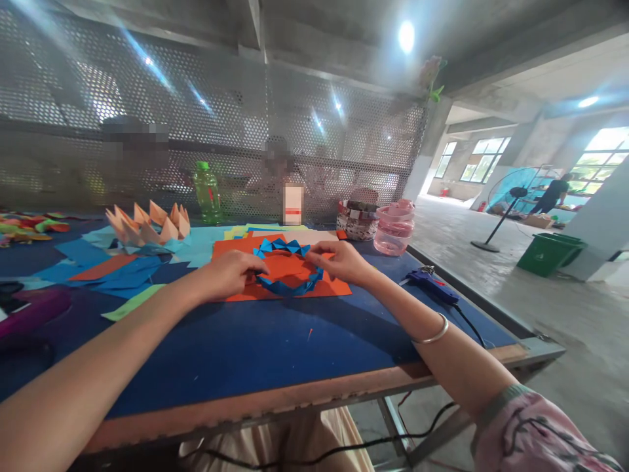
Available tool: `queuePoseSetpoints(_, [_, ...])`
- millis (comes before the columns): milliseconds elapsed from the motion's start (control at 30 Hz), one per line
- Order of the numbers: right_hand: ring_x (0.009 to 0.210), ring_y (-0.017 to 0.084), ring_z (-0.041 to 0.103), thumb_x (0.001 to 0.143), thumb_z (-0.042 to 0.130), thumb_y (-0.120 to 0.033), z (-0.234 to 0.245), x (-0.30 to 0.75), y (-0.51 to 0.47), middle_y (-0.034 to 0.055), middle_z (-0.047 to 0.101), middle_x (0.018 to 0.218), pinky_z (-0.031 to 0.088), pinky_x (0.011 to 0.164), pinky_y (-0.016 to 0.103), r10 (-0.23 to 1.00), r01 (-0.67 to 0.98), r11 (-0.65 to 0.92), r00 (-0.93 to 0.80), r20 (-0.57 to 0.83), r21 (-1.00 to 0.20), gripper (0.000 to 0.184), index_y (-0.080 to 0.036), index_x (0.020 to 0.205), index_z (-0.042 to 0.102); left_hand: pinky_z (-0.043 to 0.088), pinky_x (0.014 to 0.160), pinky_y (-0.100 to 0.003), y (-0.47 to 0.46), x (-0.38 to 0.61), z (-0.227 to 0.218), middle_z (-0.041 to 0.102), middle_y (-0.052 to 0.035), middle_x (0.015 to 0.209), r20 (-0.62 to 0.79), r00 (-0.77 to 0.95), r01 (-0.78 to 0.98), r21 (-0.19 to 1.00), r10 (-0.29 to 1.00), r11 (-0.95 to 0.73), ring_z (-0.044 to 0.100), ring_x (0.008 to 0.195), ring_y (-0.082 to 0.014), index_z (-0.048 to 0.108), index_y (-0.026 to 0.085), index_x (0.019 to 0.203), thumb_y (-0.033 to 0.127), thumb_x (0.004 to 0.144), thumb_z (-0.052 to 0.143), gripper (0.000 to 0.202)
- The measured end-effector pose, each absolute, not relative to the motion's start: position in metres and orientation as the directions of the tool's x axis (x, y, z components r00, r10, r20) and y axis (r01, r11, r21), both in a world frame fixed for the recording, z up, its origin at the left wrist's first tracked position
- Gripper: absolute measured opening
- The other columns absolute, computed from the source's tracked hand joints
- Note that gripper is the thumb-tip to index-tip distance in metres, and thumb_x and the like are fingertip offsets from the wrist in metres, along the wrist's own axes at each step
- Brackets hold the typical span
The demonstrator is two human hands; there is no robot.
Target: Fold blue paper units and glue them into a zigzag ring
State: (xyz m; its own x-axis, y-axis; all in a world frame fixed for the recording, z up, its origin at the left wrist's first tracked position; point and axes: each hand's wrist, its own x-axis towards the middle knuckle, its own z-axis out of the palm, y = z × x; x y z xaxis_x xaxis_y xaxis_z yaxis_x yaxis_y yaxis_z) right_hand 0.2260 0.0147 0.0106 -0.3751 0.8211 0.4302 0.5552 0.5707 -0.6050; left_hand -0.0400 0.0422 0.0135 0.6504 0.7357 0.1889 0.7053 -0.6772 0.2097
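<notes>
A ring of folded blue paper pieces point(285, 286) lies on an orange paper sheet point(334, 288) on the blue table top point(255, 347). My left hand point(228, 273) is closed with its fingers pinched on the ring's left side. My right hand point(339, 261) is closed on the ring's right side, fingers curled over the paper. A silver bangle point(432, 334) sits on my right wrist.
A blue glue gun point(432, 285) with a black cord lies right of the sheet. An orange paper crown point(147, 223), loose coloured sheets, a green bottle point(207, 191), a woven basket point(356, 219) and a pink jar point(394, 228) stand behind. A perforated screen backs the table; fan and green bin at right.
</notes>
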Motion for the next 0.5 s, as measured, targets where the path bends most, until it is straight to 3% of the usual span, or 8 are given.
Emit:
queuePoseSetpoints(67, [0.053,0.008,0.057,0.088,0.046,-0.043,0.008,0.231,0.023,0.0024,0.069,0.088,0.044,0.055,0.021,0.867,0.565,0.495,-0.264,0.423,-0.661,0.033,-0.017,0.092,0.066,0.046,0.083,-0.030,0.042,-0.041,0.017,0.073,-0.0045,0.105,0.226,0.608,0.732,0.213,0.761,-0.647,0.065,0.095,-0.0221,0.072,0.022,0.104,0.011,0.068,0.045,0.046])
queuePoseSetpoints(167, [0.061,0.010,0.060,0.087,0.048,-0.037,-0.002,0.239,0.036,0.0026,0.067,0.086,0.044,0.058,0.021,0.916,0.641,0.370,-0.132,0.379,-0.672,0.026,-0.017,0.092,0.065,0.047,0.083,-0.032,0.038,-0.040,0.026,0.074,-0.0037,0.100,0.316,0.473,0.799,0.240,0.822,-0.552,0.066,0.091,-0.0236,0.068,0.022,0.112,0.015,0.073,0.044,0.047])
queuePoseSetpoints(300, [0.068,0.014,0.061,0.086,0.049,-0.035,-0.013,0.243,0.043,0.0033,0.066,0.079,0.044,0.059,0.022,0.935,0.661,0.317,-0.098,0.340,-0.680,0.024,-0.016,0.091,0.064,0.049,0.074,-0.033,0.039,-0.040,0.027,0.075,-0.0066,0.084,0.402,0.229,0.880,0.304,0.886,-0.366,0.068,0.079,-0.0267,0.069,0.017,0.105,0.032,0.080,0.046,0.037])
queuePoseSetpoints(400, [0.069,0.013,0.060,0.087,0.048,-0.036,-0.014,0.239,0.041,0.0032,0.065,0.078,0.044,0.058,0.022,0.944,0.652,0.299,-0.097,0.315,-0.697,0.026,-0.016,0.091,0.063,0.050,0.061,-0.032,0.046,-0.040,0.015,0.073,-0.0099,0.088,0.294,0.157,0.820,0.492,0.943,-0.290,0.068,0.061,-0.0238,0.066,0.016,0.099,0.047,0.080,0.049,0.041])
queuePoseSetpoints(500, [0.067,0.012,0.058,0.088,0.047,-0.037,-0.011,0.234,0.039,0.0032,0.064,0.078,0.043,0.056,0.020,0.952,0.630,0.289,-0.109,0.286,-0.721,0.028,-0.015,0.092,0.063,0.049,0.049,-0.031,0.053,-0.039,0.002,0.067,-0.0159,0.109,0.166,0.122,0.690,0.695,0.979,-0.204,0.063,0.047,-0.0178,0.059,0.014,0.107,0.058,0.076,0.052,0.054])
